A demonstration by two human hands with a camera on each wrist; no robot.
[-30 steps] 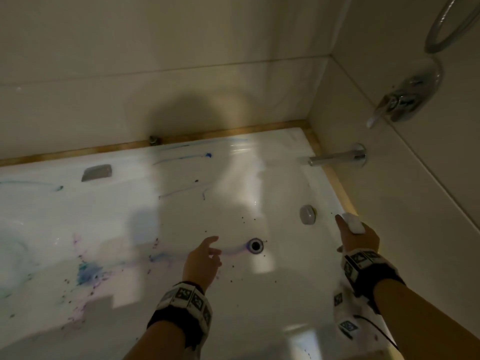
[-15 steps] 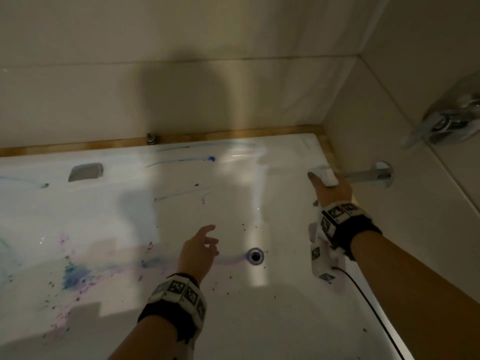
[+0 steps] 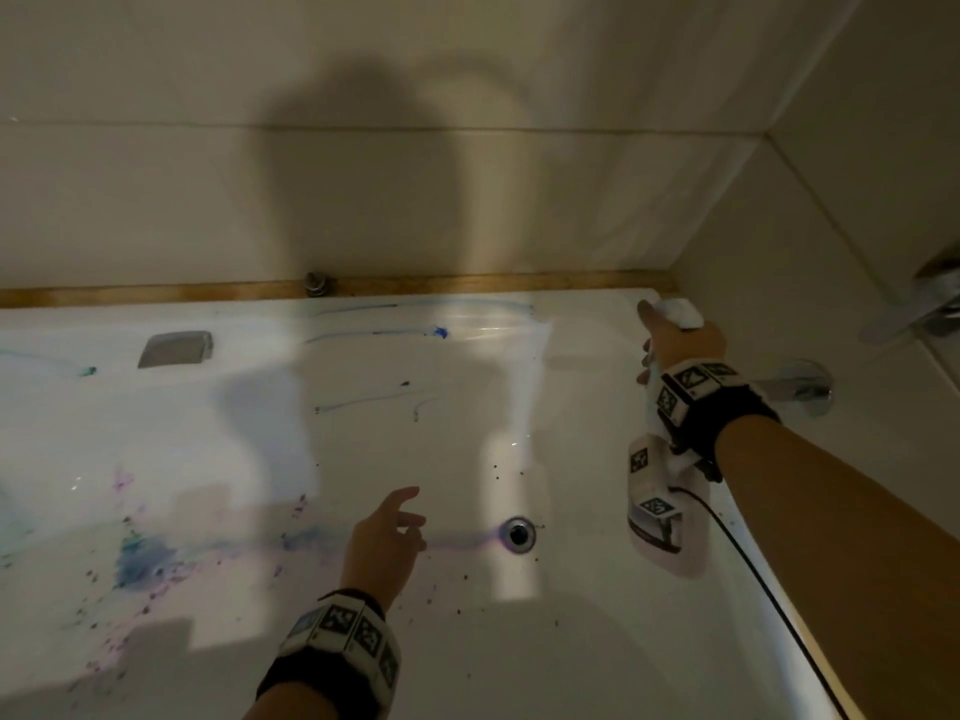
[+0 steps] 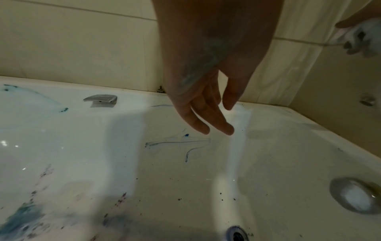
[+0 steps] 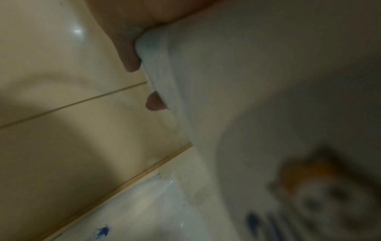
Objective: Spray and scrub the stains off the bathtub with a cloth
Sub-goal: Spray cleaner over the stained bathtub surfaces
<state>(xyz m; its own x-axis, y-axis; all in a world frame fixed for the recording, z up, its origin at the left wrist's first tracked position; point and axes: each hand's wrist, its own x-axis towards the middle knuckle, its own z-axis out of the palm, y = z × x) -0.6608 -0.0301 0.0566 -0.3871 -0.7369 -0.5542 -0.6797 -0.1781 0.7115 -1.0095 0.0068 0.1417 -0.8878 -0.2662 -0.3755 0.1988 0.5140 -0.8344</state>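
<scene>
Bathtub (image 3: 597, 641), spray bottle (image 3: 670, 517) within right fingers (image 5: 132, 53)

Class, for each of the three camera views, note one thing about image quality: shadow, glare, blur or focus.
Head view: dim, with a big shadow on the wall and bright light strips across the bathtub. Left wrist view: fairly sharp, the left hand dark against the lit tub. Right wrist view: badly blurred, the spray bottle out of focus in the right hand.

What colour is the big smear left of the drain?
Blue smear, purple at its edges; head view shows it best.
</scene>
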